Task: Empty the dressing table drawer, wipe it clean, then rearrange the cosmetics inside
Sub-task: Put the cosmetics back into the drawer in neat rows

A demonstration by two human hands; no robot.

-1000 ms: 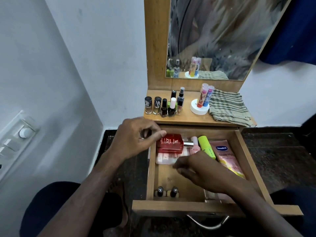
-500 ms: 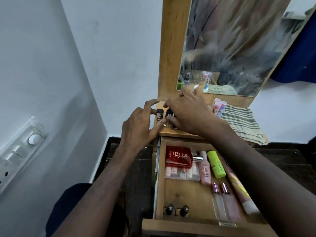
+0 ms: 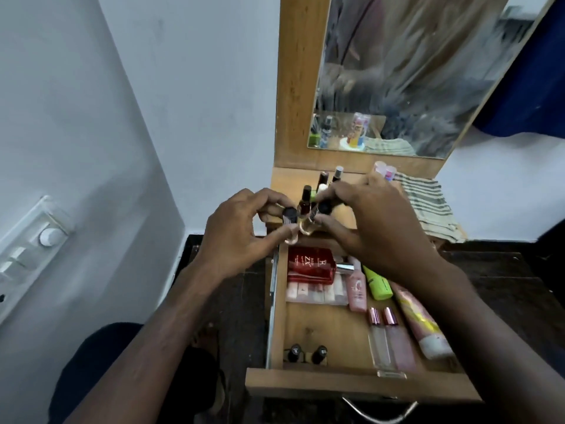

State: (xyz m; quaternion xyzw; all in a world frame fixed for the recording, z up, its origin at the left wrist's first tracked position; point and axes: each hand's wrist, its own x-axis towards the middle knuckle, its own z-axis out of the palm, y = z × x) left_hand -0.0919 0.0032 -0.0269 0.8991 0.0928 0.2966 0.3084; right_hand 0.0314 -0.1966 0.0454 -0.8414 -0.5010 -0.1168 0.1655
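On the far left I see a white plastic switch plate [image 3: 29, 249] on the smooth wall; next, my left hand [image 3: 235, 231] pinches a small clear bottle [image 3: 75, 220] with a round black cap, and just right of it my right hand [image 3: 376, 221] pinches its twin [image 3: 102, 214], both held over the shelf's front edge. Below them the wooden drawer [image 3: 360, 385] stands open, holding a flat red box [image 3: 310, 264], a pink tube [image 3: 357, 289], a green tube [image 3: 379, 284] and two slim glassy vials [image 3: 386, 341]. At right, a striped, ribbed cloth [image 3: 428, 206] lies on the shelf.
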